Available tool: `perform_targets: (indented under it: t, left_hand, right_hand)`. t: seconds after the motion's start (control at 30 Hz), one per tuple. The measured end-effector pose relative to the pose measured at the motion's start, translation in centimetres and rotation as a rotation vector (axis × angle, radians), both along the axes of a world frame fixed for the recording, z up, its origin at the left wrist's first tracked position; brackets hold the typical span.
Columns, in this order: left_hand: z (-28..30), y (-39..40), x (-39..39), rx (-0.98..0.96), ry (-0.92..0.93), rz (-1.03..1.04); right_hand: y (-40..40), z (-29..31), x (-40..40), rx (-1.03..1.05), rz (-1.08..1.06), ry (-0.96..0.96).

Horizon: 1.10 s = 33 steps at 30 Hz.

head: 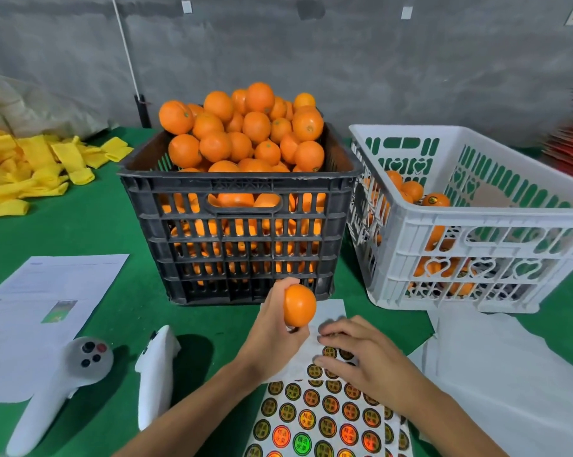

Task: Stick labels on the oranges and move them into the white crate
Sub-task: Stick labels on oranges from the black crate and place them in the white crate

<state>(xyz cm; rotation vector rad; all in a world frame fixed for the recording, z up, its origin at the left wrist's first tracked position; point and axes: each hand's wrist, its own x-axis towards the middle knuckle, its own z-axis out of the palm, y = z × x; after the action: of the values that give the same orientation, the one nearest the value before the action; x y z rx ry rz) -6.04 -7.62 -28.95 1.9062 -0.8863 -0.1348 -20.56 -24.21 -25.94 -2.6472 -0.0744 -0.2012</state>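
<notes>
My left hand (pixel 273 328) grips one orange (pixel 299 305) just above the table, in front of the black crate (pixel 242 225). That crate is heaped with oranges (pixel 245 127). My right hand (pixel 361 354) lies on the label sheet (pixel 315 413), fingertips bent onto the round stickers near its upper rows; whether a sticker is lifted is hidden. The white crate (pixel 476 222) stands to the right with several labelled oranges (pixel 435 201) inside.
Two white handheld controllers (pixel 67 384) (pixel 156 364) lie at the near left beside printed paper sheets (pixel 44 301). Yellow foam sleeves (pixel 38 166) are piled at the far left. White backing paper (pixel 509 374) lies under and in front of the white crate. Red packs (pixel 572 150) stand far right.
</notes>
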Motion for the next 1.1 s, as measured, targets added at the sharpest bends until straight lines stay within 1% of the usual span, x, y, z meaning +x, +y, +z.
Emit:
perform_targets:
  t: [0.03, 0.13, 0.2, 0.37, 0.47, 0.6, 0.73, 0.77, 0.87, 0.93, 1.1]
  left_hand:
    - [0.0, 0.0, 0.0, 0.004, -0.004, 0.002]
    - [-0.1, 0.0, 0.0, 0.008, -0.008, 0.012]
    - [-0.1, -0.1, 0.0, 0.009, -0.002, 0.017]
    - [-0.1, -0.1, 0.1, 0.017, -0.009, 0.025]
    - [-0.1, -0.1, 0.1, 0.019, -0.010, 0.026]
    - [0.0, -0.1, 0.0, 0.023, 0.003, 0.024]
    - [0.0, -0.1, 0.1, 0.031, 0.012, 0.023]
    - [0.0, -0.1, 0.2, 0.029, 0.016, 0.019]
    - [0.4, -0.2, 0.0, -0.025, 0.036, 0.004]
    - [1.2, -0.6, -0.2, -0.099, 0.062, 0.007]
    - [4.4, -1.6, -1.1, -0.253, 0.136, -0.009]
  right_hand:
    - [-0.2, 0.0, -0.1, 0.022, 0.000, -0.007]
    - [-0.9, -0.4, -0.5, 0.195, -0.027, 0.014]
    - [-1.2, -0.7, -0.4, 0.238, -0.029, 0.029]
    - [-1.2, -0.6, -0.2, 0.183, -0.036, 0.044]
    - [-1.1, -0.3, -0.1, 0.202, -0.038, 0.039]
    - [-0.8, -0.2, -0.2, 0.211, -0.036, -0.038]
    - [-0.4, -0.3, -0.5, 0.163, -0.013, -0.158]
    - [-0.2, -0.2, -0.6, 0.211, -0.013, -0.192]
    - [0.6, 1.3, 0.0, 0.557, -0.085, -0.282]
    - [1.2, 2.6, 1.0, 0.703, -0.131, -0.357]
    - [2.7, 5.3, 3.0, 0.761, -0.219, -0.420]
